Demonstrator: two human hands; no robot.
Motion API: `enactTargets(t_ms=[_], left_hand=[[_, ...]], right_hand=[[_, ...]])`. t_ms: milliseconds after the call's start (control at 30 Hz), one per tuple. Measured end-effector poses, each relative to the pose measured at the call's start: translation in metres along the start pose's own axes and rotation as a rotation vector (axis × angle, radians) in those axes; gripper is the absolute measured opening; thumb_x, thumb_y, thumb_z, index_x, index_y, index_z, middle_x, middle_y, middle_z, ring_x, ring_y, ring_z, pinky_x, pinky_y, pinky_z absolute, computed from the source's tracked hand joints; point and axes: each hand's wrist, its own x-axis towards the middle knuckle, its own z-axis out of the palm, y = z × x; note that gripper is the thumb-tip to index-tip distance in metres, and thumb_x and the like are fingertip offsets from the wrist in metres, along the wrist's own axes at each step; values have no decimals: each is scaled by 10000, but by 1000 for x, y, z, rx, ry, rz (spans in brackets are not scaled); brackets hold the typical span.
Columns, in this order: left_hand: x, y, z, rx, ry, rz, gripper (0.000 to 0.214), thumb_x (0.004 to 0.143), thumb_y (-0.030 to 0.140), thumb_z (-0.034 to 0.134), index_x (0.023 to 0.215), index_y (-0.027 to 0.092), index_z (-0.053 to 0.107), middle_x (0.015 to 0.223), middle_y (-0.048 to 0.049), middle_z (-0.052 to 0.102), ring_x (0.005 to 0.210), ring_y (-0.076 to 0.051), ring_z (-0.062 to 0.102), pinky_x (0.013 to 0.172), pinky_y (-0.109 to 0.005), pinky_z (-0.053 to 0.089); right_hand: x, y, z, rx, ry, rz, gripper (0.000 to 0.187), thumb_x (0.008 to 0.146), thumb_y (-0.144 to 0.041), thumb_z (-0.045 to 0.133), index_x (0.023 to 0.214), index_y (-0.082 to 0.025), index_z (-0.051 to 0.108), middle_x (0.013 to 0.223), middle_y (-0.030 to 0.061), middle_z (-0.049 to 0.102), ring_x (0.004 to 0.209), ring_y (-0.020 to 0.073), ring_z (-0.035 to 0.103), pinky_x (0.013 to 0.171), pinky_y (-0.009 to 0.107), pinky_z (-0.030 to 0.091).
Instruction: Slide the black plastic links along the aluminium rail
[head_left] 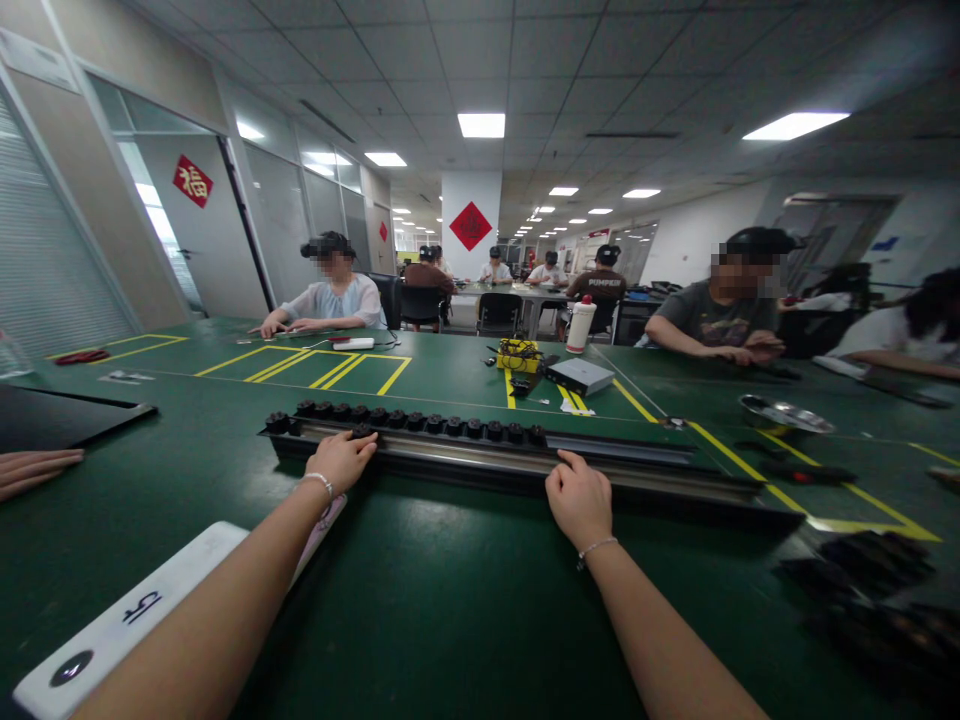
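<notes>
A long black rail (637, 470) lies across the green table in front of me, with a row of several small black parts (420, 422) seated along its far edge. My left hand (341, 462) rests on the rail's left part, fingers curled over a black part at the near edge. My right hand (577, 495) touches the rail near its middle, fingers bent and fingertips pressed on the rail. Nothing nameable shows inside either hand.
A white flat board (127, 610) lies under my left forearm. Loose black parts (862, 570) sit blurred at right. Another person's hand (34, 468) rests at left by a dark tray (67, 415). A metal bowl (784, 412), grey box (579, 374), yellow item (519, 354) and seated people lie beyond.
</notes>
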Motion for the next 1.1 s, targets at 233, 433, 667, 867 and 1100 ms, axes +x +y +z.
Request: enactTargets(t_ms=[233,433,667,867,1100], left_hand=[[1,-3,-3,17,-30,6,519,795,580,251,1211,382,488,1293,-30,491,1183,-262,429,959,-393,336],[6,-4,-2,20,-53,14,518,792,591,239,1202,398,491,1293,-28,486,1181,-268,430,955,-388,336],[6,-3,-3,13,-75,46,502,808,549,233,1220,390,473,1295,-22,486,1191,-264,424,975,-396,315],[7,-9,-15,-17,-154,146,479,776,499,351,1197,337,514,1295,-13,503,1222,-214,411,994,-307,305],[6,-8,-23,-41,-182,168,521,742,526,376,1188,307,532,1300,-16,500,1223,-222,413,982,-305,325]], right_hand=[[-1,-2,-1,-2,18,1,274,798,-217,386,669,-191,627,1148,28,576,905,174,538,830,342,304],[0,-1,0,-4,16,4,278,790,-211,387,655,-190,629,1146,39,575,876,173,544,822,350,310],[0,0,-1,1,20,-5,278,788,-206,386,650,-188,627,1135,45,579,892,176,542,825,349,313],[-1,-1,-1,-6,2,4,284,796,-220,380,651,-190,623,1149,32,572,893,178,544,826,350,315],[-1,0,1,9,24,-3,276,790,-207,387,647,-191,623,1139,39,577,916,171,540,842,346,306]])
